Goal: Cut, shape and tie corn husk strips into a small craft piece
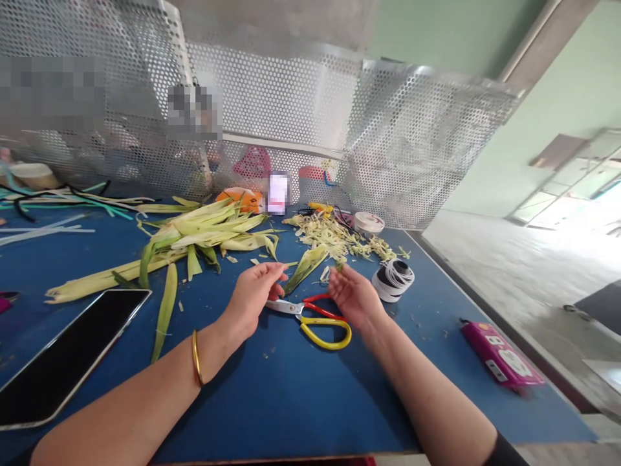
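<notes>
Thumb and fingers of my left hand (257, 288) are pressed together over the blade end of the scissors; whatever they may pinch is hidden. My right hand (354, 298) is closed near the handles, with a small greenish piece of corn husk (340, 265) at its fingertips. Between and below my hands lie the scissors (326, 332), one handle red, one yellow, blades pointing left. A folded green corn husk (306, 268) rests just beyond them. To the right of my right hand stands a spool of white cord (394, 281).
Behind my left hand is a heap of corn husks (208, 226); small husk pieces (327, 233) are piled further right. A dark-screened tablet (72, 356) lies at left, a magenta box (502, 355) at right. Perforated metal panels (281, 97) back the blue table (301, 408).
</notes>
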### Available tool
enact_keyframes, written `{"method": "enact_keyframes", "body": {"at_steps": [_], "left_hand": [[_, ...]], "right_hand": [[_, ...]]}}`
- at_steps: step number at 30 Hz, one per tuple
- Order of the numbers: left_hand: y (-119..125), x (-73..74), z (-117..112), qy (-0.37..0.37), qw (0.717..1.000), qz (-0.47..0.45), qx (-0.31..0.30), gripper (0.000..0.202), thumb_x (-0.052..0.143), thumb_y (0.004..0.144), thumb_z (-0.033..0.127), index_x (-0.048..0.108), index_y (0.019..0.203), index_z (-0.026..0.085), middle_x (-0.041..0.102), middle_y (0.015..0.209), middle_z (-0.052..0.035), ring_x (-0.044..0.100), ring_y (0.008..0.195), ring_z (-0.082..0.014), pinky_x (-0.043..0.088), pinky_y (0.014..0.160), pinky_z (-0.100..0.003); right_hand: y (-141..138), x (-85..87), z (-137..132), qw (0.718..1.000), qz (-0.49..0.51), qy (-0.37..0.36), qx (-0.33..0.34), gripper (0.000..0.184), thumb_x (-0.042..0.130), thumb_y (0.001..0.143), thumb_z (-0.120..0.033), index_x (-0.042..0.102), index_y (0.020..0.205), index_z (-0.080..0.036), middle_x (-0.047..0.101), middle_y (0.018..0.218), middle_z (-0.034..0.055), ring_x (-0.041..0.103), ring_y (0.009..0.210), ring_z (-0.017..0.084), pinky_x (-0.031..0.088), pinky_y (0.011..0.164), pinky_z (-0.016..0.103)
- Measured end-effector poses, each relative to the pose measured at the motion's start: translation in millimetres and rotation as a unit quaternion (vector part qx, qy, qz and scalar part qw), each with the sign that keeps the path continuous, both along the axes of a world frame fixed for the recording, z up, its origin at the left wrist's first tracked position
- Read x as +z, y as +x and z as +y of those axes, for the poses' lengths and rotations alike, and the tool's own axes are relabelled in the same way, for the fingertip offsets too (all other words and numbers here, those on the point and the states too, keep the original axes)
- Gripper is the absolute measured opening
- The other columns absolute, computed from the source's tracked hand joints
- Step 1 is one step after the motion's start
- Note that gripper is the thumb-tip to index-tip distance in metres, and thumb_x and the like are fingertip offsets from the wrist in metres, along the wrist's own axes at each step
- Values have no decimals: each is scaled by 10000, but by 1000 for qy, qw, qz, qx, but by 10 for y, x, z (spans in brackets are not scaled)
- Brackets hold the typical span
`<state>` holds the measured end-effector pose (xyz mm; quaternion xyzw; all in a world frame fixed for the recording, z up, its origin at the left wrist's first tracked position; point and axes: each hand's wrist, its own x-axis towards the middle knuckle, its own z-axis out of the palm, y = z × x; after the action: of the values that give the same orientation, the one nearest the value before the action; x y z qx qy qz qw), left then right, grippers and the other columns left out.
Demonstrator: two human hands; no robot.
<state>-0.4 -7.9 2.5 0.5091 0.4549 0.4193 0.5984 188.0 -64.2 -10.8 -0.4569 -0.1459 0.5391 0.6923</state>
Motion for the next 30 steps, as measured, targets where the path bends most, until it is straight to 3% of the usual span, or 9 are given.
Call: {"method": "enact_keyframes", "body": {"at_steps": [2, 4, 8, 11, 15, 21, 25, 27, 30], "left_hand": [[12, -1, -17, -14, 1000, 6, -21, 403, 747, 643, 469, 699, 874, 142, 663, 795, -26, 533, 546, -82, 422, 494, -208], [27, -8, -36, -21, 999, 14, -46, 407, 743, 640, 461, 694, 876, 133, 668, 798, -36, 528, 542, -84, 423, 489, -213], [45, -18, -40, -12, 997, 32, -73, 393, 724, 646, 429, 687, 897, 129, 667, 762, -27, 515, 531, -80, 423, 500, -213], [41, -20, -15, 0, 997, 38, -68, 354, 698, 652, 394, 693, 892, 134, 656, 735, -10, 514, 532, -80, 410, 502, -208], [26, -30, 29, 16, 997, 47, -56, 295, 663, 684, 361, 699, 866, 131, 649, 718, -4, 526, 535, -77, 395, 511, -203], [-17, -25, 93, 8, 998, 50, -40, 268, 636, 729, 324, 698, 889, 118, 661, 737, -19, 532, 527, -80, 392, 509, -210], [-36, -21, 112, 1, 999, 31, -36, 254, 650, 731, 321, 690, 874, 116, 656, 743, -19, 526, 526, -79, 393, 505, -213], [-34, -24, 102, -3, 999, 23, -46, 243, 652, 731, 313, 690, 869, 117, 653, 737, -16, 523, 525, -79, 394, 504, -212], [-19, -26, 64, -18, 997, 22, -67, 219, 630, 743, 291, 693, 866, 121, 648, 715, -13, 520, 527, -80, 386, 496, -203]], "right_hand": [[62, 38, 15, 996, 18, 76, -40, 251, 566, 906, -445, 622, 814, -219, 744, 994, 54, 710, 847, 148, 567, 705, 247], [76, 64, 9, 995, 2, 102, -6, 327, 525, 912, -527, 627, 873, -219, 719, 1150, 73, 710, 938, 178, 571, 727, 275], [-42, 28, -33, 981, -149, 72, 104, 399, 656, 809, -551, 647, 976, -189, 755, 923, 66, 703, 693, 176, 549, 663, 292], [-128, -50, -52, 929, -339, 71, 131, 355, 682, 780, -493, 661, 942, -178, 706, 710, 11, 652, 587, 156, 525, 642, 290], [-100, -145, -43, 835, -534, 40, 123, 221, 595, 835, -392, 675, 909, -200, 681, 663, -8, 641, 619, 161, 486, 637, 278], [-28, -238, -45, 767, -633, 3, 105, 225, 534, 867, -371, 692, 914, -217, 703, 702, 4, 640, 663, 179, 459, 646, 278], [-40, -76, -62, 733, -677, -31, 66, 206, 527, 874, -340, 696, 908, -228, 733, 762, 5, 658, 703, 176, 450, 654, 263], [6, 145, 2, 692, -717, -64, 59, 211, 519, 888, -328, 705, 931, -237, 747, 788, 5, 677, 739, 175, 455, 667, 255], [212, 537, 275, 529, -825, -193, 40, 262, 495, 927, -372, 713, 1038, -280, 757, 984, 35, 690, 925, 211, 470, 744, 283]]}}
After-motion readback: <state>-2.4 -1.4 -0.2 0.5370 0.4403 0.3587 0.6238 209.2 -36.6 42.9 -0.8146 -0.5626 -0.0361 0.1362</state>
